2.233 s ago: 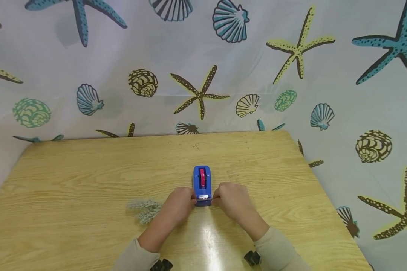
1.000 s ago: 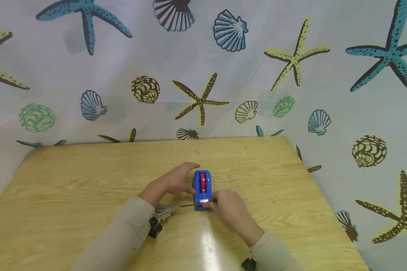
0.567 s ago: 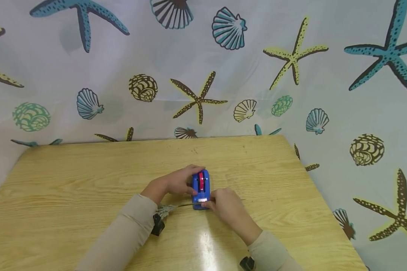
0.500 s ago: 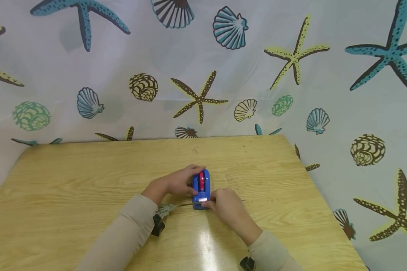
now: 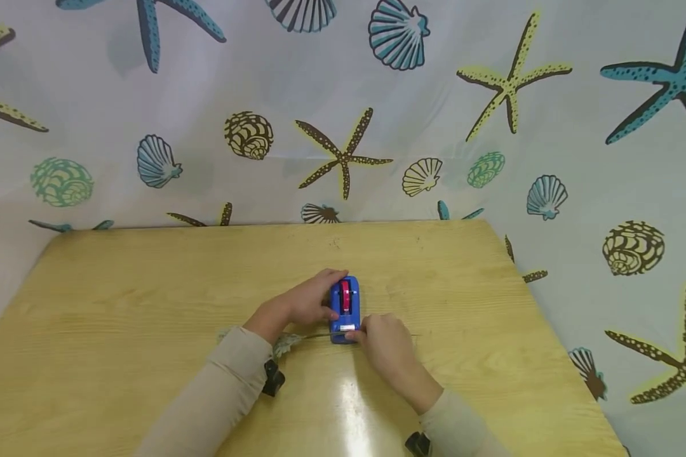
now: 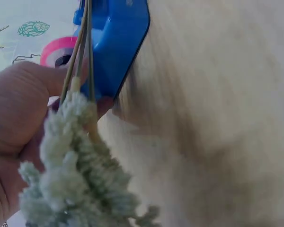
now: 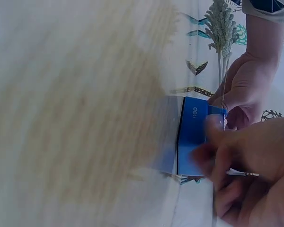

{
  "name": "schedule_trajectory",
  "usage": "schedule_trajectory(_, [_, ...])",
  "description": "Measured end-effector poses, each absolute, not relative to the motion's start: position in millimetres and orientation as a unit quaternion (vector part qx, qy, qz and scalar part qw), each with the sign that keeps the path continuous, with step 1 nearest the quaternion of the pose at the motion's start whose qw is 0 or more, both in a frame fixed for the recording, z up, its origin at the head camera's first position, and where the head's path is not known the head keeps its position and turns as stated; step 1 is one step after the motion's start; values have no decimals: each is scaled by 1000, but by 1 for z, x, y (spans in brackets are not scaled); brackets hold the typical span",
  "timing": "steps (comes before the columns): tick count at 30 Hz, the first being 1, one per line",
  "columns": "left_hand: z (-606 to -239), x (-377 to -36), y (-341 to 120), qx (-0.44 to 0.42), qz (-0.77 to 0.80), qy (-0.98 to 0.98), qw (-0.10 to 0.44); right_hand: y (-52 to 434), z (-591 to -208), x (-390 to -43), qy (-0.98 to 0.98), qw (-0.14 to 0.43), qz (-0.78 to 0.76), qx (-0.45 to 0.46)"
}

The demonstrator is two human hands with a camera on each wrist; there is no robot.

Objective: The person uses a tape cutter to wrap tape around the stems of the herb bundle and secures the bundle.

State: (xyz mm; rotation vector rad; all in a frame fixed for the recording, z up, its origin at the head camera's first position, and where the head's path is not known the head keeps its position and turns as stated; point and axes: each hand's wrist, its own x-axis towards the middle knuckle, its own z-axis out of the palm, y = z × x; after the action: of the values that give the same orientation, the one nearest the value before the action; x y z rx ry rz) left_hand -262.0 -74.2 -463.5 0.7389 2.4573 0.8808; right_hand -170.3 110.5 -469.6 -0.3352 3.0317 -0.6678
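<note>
A blue tape dispenser [image 5: 351, 320] with a pink tape roll [image 5: 345, 297] stands on the table. Along its left side my left hand [image 5: 304, 302] grips it, thumb near the front and fingers toward the back. A bunch of pale grey-green dried flowers [image 6: 80, 165] lies crosswise, its heads by my left wrist. Its thin stems [image 5: 317, 335] run over the dispenser's near end. My right hand [image 5: 390, 349] pinches the stems at the dispenser's near right corner, fingers curled. In the right wrist view that hand is blurred against the dispenser [image 7: 193, 137].
The wooden table [image 5: 148, 285] reaches back to a white cloth [image 5: 206, 95] printed with starfish and shells. Black wrist cameras sit at both sleeves, the left one [image 5: 273, 377] close to the flower heads.
Both hands were at the dispenser's near end. My left hand has since moved to its left side and taken hold of it. My right hand stays near the same corner; the flowers have shifted right.
</note>
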Motion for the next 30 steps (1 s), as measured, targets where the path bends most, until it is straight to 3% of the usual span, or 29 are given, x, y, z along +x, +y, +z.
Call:
schedule_trajectory(4, [-458, -252, -68, 215, 313, 909, 172, 114, -469, -174, 970, 22, -217, -110])
schedule_trajectory(11, [-451, -205, -66, 127, 254, 953, 101, 120, -467, -175, 955, 46, -254, -143])
schedule_trajectory(18, [-455, -178, -69, 145, 281, 943, 102, 122, -454, -172, 945, 74, -261, -185])
schedule_trajectory(30, [-463, -169, -73, 198, 327, 919, 93, 119, -452, -166, 940, 89, -266, -196])
